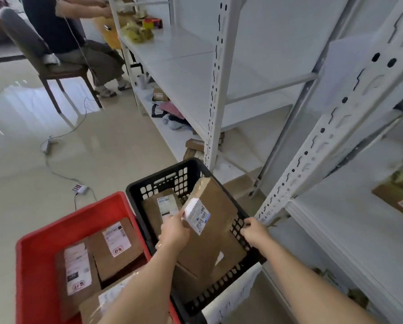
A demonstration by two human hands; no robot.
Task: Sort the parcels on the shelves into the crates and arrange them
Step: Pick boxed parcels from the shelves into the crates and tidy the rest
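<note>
At frame centre, the left hand grips a tilted parcel, long axis upward, lower end hidden; the right hand clasps the black crate rim.

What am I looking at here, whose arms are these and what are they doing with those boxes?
This is one picture from a camera worn on a person's head, looking down at their own bare arms. The left hand grips a brown cardboard parcel by its labelled corner, tilted over a black crate that already holds other parcels. The right hand grips that crate's rim. Beside it, a red crate holds more labelled parcels. Both stand on the floor by white metal shelves. Another person sits in the background.
</note>
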